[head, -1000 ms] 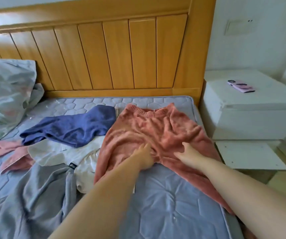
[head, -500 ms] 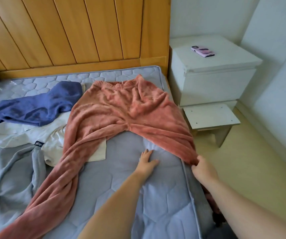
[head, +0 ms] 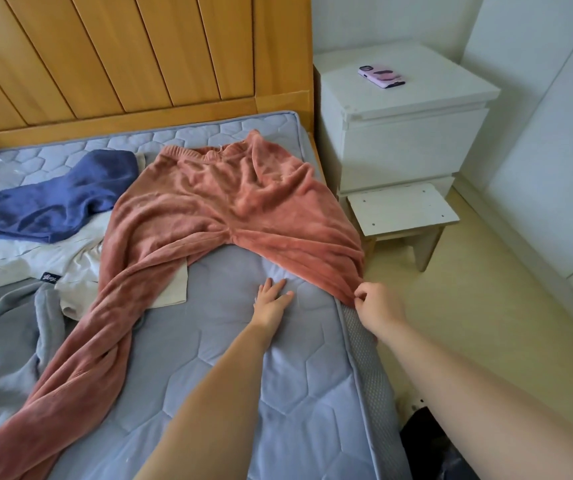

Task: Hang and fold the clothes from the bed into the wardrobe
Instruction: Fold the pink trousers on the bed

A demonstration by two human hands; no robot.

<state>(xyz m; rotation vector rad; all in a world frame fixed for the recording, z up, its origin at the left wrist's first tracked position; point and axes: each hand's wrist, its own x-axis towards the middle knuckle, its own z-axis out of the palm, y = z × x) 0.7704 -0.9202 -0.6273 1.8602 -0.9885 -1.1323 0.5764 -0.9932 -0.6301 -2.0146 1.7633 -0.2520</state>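
**Fleece trousers pinched at the mattress edge**

The fuzzy terracotta-pink fleece trousers (head: 229, 199) lie spread on the quilted grey-blue mattress (head: 243, 393), waistband toward the slatted wooden headboard (head: 122, 53). One leg runs to the mattress's right edge, where the right hand (head: 378, 306) pinches its fabric. The other leg trails left over a white garment (head: 36, 261). The left hand (head: 273, 299) rests flat on the mattress, fingers straight, near the pinched leg. A dark blue garment (head: 53, 206) lies further left

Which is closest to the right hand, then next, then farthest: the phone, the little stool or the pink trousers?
1. Pink trousers: pinched by the right hand.
2. Little stool: floor, just beyond.
3. Phone: atop the nightstand, farthest back.
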